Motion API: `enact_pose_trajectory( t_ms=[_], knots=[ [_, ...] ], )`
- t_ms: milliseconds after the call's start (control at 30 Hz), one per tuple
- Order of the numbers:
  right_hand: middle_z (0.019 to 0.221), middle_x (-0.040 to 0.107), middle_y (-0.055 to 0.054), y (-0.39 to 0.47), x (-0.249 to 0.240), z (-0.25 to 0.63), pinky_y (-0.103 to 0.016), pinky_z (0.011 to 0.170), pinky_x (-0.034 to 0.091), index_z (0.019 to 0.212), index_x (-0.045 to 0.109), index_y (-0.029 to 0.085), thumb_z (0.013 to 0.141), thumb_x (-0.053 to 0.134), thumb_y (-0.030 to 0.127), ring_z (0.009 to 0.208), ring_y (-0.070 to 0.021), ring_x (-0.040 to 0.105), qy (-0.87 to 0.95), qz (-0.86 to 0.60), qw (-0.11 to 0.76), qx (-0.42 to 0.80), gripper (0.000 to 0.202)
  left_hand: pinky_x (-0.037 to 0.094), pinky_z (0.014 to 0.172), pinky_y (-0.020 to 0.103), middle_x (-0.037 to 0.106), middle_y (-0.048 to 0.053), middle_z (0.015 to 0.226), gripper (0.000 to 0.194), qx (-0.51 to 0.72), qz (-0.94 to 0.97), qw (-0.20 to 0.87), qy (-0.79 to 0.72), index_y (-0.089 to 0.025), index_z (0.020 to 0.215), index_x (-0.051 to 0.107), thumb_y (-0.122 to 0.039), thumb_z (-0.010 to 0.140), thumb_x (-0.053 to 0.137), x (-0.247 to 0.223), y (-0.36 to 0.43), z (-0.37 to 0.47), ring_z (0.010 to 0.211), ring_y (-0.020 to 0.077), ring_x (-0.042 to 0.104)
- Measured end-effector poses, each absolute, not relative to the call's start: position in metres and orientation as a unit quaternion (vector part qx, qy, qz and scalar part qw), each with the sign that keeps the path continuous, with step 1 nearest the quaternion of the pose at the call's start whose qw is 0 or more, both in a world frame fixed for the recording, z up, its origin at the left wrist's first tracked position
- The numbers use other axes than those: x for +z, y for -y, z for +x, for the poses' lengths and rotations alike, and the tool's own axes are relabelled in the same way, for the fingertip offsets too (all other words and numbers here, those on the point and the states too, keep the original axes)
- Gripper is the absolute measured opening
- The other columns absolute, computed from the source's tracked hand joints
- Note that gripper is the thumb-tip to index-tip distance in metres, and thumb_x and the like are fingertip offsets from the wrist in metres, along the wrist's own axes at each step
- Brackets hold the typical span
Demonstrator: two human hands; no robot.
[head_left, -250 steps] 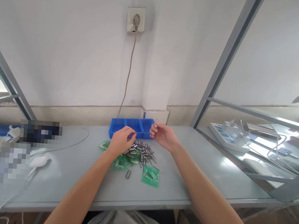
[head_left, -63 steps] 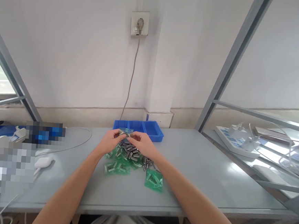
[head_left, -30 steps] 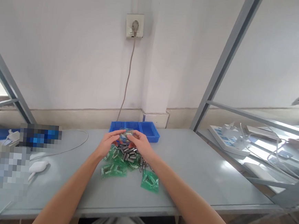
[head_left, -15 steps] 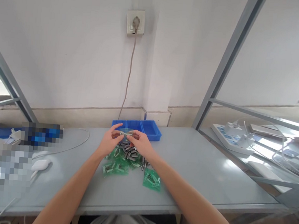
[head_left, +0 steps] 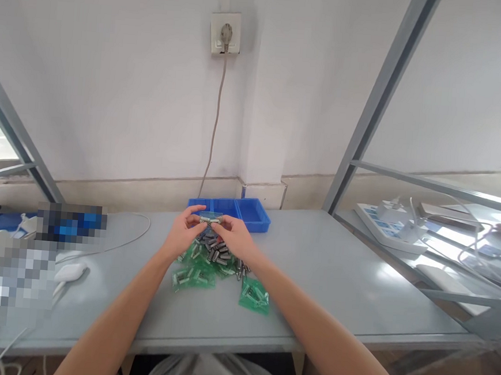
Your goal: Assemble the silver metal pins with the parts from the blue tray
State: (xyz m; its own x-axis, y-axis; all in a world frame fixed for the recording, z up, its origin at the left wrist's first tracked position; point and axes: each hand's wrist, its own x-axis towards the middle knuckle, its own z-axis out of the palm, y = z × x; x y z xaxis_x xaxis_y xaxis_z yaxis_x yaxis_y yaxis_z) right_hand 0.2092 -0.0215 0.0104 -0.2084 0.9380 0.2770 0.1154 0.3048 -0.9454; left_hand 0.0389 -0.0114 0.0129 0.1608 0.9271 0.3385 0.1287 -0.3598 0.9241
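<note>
Between my two hands is a small clear plastic bag [head_left: 210, 215] with shiny metal parts inside. My left hand [head_left: 184, 231] pinches its left side, and my right hand [head_left: 233, 236] grips the right side, thumbs nearly meeting. Under the hands lies a pile of short metal cylinders [head_left: 218, 254], mixed with green plastic bags [head_left: 194, 276] that hold more metal pieces. Apart from the pile, below my right wrist, rests another green bag [head_left: 254, 295]. Just behind the hands stands a blue divided tray [head_left: 255, 214], its left compartments partly hidden by my fingers.
A white charger [head_left: 70, 273] and cables lie at the left of the grey table [head_left: 313, 273], near a blurred-out area. Metal frame posts [head_left: 383, 94] rise on both sides. A power strip [head_left: 388, 227] sits beyond the right post. A cord hangs from the wall socket [head_left: 225, 33].
The view has shifted very slightly. Both hands keep hold of the small bag in nearly the same place, with only a small movement of the fingers.
</note>
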Motion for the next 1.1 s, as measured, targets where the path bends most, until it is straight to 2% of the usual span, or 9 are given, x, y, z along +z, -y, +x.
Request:
enact_pose_trajectory(
  t_ms=[167,333,567,700,800,900,1000,1100],
  knots=[
    [0.071,0.058,0.002,0.013,0.003,0.210,-0.028,0.059,0.043,0.082,0.061,0.019,0.079,0.059,0.046,0.059,-0.0134,0.054,0.647,-0.399,0.486,0.431,0.026,0.043,0.058,0.023,0.063,0.003,0.084,0.052,0.496,0.635,0.423,-0.415,-0.017,0.121,0.055,-0.028,0.071,0.065,0.016,0.010,0.039,0.073,0.0148,0.057],
    [0.074,0.059,0.001,0.013,0.003,0.210,-0.027,0.059,0.044,0.084,0.062,0.019,0.079,0.059,0.044,0.059,-0.0128,0.054,0.647,-0.403,0.485,0.429,0.026,0.043,0.056,0.023,0.060,0.001,0.076,0.049,0.497,0.635,0.407,-0.430,-0.016,0.115,0.057,-0.029,0.069,0.066,0.016,0.009,0.040,0.068,0.0133,0.055],
    [0.073,0.058,0.001,0.017,0.005,0.208,-0.027,0.060,0.046,0.085,0.064,0.020,0.077,0.061,0.045,0.061,-0.0129,0.052,0.637,-0.390,0.490,0.451,0.026,0.042,0.057,0.022,0.055,-0.002,0.072,0.052,0.498,0.644,0.406,-0.416,-0.018,0.119,0.055,-0.030,0.070,0.066,0.016,0.012,0.040,0.064,0.0113,0.053],
    [0.075,0.059,0.001,0.011,0.002,0.210,-0.026,0.058,0.043,0.086,0.065,0.020,0.076,0.062,0.044,0.061,-0.0124,0.051,0.634,-0.406,0.500,0.429,0.027,0.044,0.060,0.023,0.058,-0.001,0.075,0.049,0.500,0.657,0.376,-0.421,-0.017,0.118,0.055,-0.031,0.072,0.066,0.013,0.009,0.038,0.066,0.0120,0.055],
    [0.063,0.053,0.003,0.008,0.003,0.213,-0.025,0.053,0.038,0.087,0.065,0.020,0.074,0.064,0.042,0.056,-0.0118,0.046,0.611,-0.438,0.514,0.413,0.026,0.046,0.064,0.026,0.060,0.001,0.077,0.047,0.508,0.663,0.350,-0.424,-0.017,0.117,0.056,-0.032,0.074,0.067,0.011,0.006,0.035,0.069,0.0135,0.057],
    [0.052,0.048,0.006,0.008,0.008,0.216,-0.025,0.050,0.037,0.096,0.065,0.020,0.076,0.062,0.041,0.049,-0.0117,0.044,0.561,-0.402,0.504,0.520,0.029,0.046,0.067,0.027,0.060,0.001,0.076,0.045,0.502,0.673,0.336,-0.426,-0.018,0.115,0.058,-0.033,0.074,0.067,0.010,0.006,0.034,0.070,0.0143,0.057],
    [0.062,0.059,0.001,0.010,0.012,0.218,-0.026,0.052,0.042,0.098,0.064,0.018,0.079,0.057,0.043,0.050,-0.0120,0.050,0.507,-0.329,0.492,0.627,0.032,0.046,0.068,0.028,0.062,0.002,0.078,0.040,0.486,0.689,0.332,-0.424,-0.018,0.110,0.060,-0.032,0.073,0.067,0.012,0.008,0.035,0.075,0.0160,0.059],
    [0.074,0.066,-0.004,0.011,0.014,0.219,-0.028,0.055,0.046,0.087,0.066,0.017,0.082,0.053,0.049,0.052,-0.0127,0.055,0.469,-0.306,0.513,0.651,0.035,0.046,0.071,0.028,0.065,0.005,0.088,0.040,0.487,0.691,0.340,-0.413,-0.018,0.108,0.062,-0.029,0.070,0.067,0.017,0.012,0.035,0.086,0.0190,0.061]
  ],
)
